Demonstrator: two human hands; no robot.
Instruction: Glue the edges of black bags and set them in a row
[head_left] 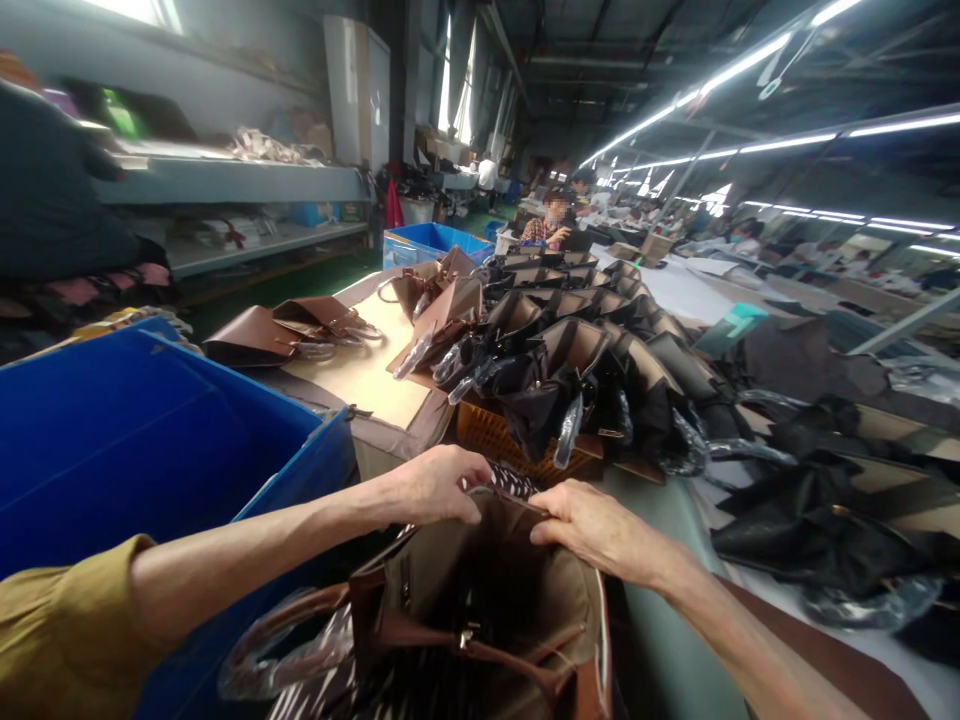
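Note:
A brown handbag point(420, 632) with a tan lining stands open below me, its mouth facing up. My left hand point(442, 487) grips the far rim, thumb inside the bag and fingers behind the edge. Beside it, my right hand point(592, 525) pinches the same rim a little to the right. Between the two hands shows a dark strip with a white pattern point(512, 482). A strap with a small metal clasp point(466, 637) crosses the opening. At the left hangs a plastic-wrapped handle point(289, 635). The bag's underside is hidden.
A large blue bin point(150, 430) stands at the left. Ahead, many black and tan bags point(555, 350) crowd a table, some over an orange crate point(487, 430). Brown bags point(292, 325) lie at the table's left. More black bags point(832, 520) fill the right. A person point(52, 190) is at far left.

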